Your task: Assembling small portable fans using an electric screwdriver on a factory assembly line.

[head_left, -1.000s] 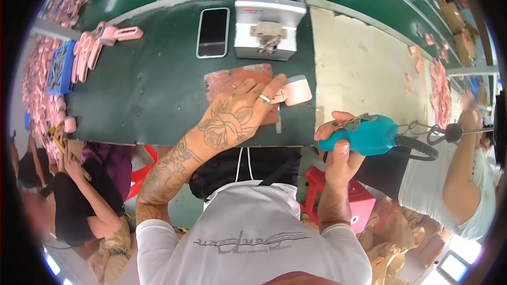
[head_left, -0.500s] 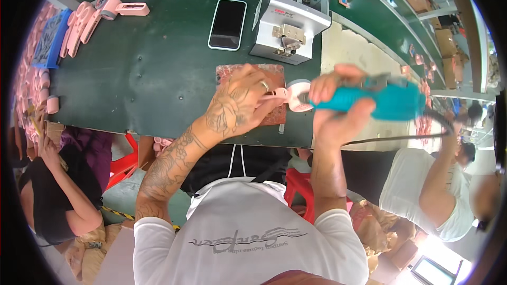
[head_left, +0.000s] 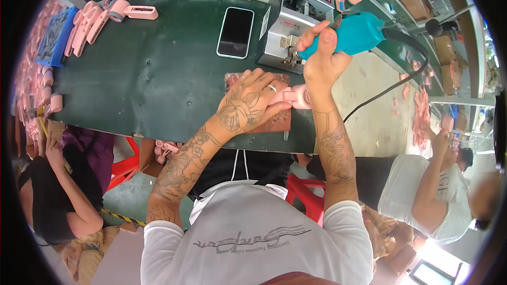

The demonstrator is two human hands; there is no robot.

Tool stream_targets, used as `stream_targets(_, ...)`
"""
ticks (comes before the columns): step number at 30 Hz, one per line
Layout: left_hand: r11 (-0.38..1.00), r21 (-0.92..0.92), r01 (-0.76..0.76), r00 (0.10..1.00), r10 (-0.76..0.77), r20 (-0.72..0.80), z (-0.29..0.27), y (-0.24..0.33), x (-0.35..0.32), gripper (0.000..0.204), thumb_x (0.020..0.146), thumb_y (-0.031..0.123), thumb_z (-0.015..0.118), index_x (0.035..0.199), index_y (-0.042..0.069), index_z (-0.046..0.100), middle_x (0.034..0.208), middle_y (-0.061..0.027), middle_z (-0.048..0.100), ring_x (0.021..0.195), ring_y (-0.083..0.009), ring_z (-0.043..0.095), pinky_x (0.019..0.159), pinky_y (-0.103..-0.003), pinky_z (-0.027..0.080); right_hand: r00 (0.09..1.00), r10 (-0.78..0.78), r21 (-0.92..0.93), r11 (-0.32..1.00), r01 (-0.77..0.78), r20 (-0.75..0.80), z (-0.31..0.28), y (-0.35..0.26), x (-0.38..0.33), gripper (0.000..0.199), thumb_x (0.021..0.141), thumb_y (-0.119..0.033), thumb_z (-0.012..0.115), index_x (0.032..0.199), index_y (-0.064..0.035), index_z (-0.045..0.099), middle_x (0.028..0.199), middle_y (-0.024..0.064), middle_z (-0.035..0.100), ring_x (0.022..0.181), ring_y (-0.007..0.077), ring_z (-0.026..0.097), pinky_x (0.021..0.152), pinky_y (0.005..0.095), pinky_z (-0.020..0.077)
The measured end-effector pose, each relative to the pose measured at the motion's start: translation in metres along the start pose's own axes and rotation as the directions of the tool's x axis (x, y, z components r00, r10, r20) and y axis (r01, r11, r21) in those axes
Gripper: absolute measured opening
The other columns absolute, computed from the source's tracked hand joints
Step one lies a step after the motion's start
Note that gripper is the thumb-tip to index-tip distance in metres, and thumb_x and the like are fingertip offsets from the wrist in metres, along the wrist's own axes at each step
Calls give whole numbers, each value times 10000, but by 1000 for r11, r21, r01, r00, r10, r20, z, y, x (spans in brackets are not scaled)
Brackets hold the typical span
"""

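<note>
Pink plastic pokes out from under the person's left hand (head_left: 247, 101), whose fingers lie close together, with the thumb beside them, pinning a handheld fan (head_left: 302, 96) to a reddish mat (head_left: 279, 123), its round head jutting past them to the right. Up beyond that head, the right hand (head_left: 323, 55) has its fingers curled around a teal power driver (head_left: 358, 34), while a phone (head_left: 235, 32) lies beyond the left fingers.

Bright, even light on the green surface (head_left: 174, 74)! White glare burns out around a panel (head_left: 435, 273) beyond its near right corner; left hand (head_left: 247, 101) and right hand (head_left: 326, 55) look fairly crisp, the near edge bows, black rings the view.
</note>
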State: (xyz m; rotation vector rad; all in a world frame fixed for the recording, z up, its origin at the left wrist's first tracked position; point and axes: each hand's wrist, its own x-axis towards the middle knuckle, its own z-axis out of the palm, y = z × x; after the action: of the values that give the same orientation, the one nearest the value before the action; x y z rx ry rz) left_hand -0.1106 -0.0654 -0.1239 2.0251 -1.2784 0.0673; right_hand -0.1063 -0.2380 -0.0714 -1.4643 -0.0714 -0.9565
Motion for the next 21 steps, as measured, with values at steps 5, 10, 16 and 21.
stream_targets(5,999,18,28,999,-28,-16,-3,2,-2,452,890,423,716,1118,33,702,1146,-123,653,1078,-313,598,983,-484,476,972,237,-121,965,-234,8,-1,-26,-11,469,1038,-426,607,1050,40,560,705,83,556,607,189,558,576,333,487)
stream_targets(10,999,49,-5,998,8,-64,2,2,0,432,881,420,727,1082,41,684,1090,-117,648,1037,-302,601,934,-466,490,974,224,-103,970,-219,39,-17,-45,-32,603,994,-531,630,1082,61,555,700,84,551,613,192,553,584,341,487)
stream_targets(16,999,43,-4,998,6,-64,2,2,0,409,878,406,733,1072,52,674,1049,-114,631,1012,-311,593,900,-472,491,953,302,-111,948,-298,21,-15,-46,-39,603,990,-528,638,1089,60,549,710,83,558,634,195,558,601,348,492)
stream_targets(21,998,65,-1,999,4,-43,3,1,1,398,881,399,729,1077,58,672,1074,-108,628,1032,-316,588,909,-467,486,958,270,-40,963,-267,98,-22,-30,-44,497,1012,-462,629,1004,23,523,724,91,548,633,195,540,606,355,490)
